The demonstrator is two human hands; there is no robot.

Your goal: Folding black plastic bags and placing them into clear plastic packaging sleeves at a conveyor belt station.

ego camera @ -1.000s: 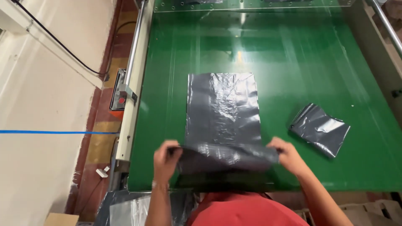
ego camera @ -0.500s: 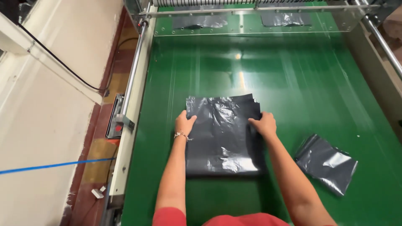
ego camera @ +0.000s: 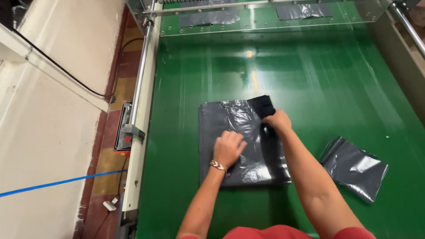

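A dark grey plastic bag [ego camera: 221, 119], folded in half, lies flat on the green conveyor belt [ego camera: 310, 75]. My left hand [ego camera: 229, 147], with a bracelet at the wrist, presses flat on the middle of the bag. At the bag's right edge my right hand [ego camera: 275, 120] grips the plastic and lifts a fold of it upward. A second grey bag [ego camera: 354, 168], folded small, lies on the belt to the right of my right forearm.
A clear guard [ego camera: 274, 17] spans the far end of the belt, with two more grey bags behind it. A metal rail [ego camera: 139, 88] with a red-buttoned control box [ego camera: 125, 132] runs along the left side. A blue line crosses the floor at left.
The bag's near half was folded over onto the far half. My left hand then moved to the bag's middle, and my right hand took hold of the right edge.
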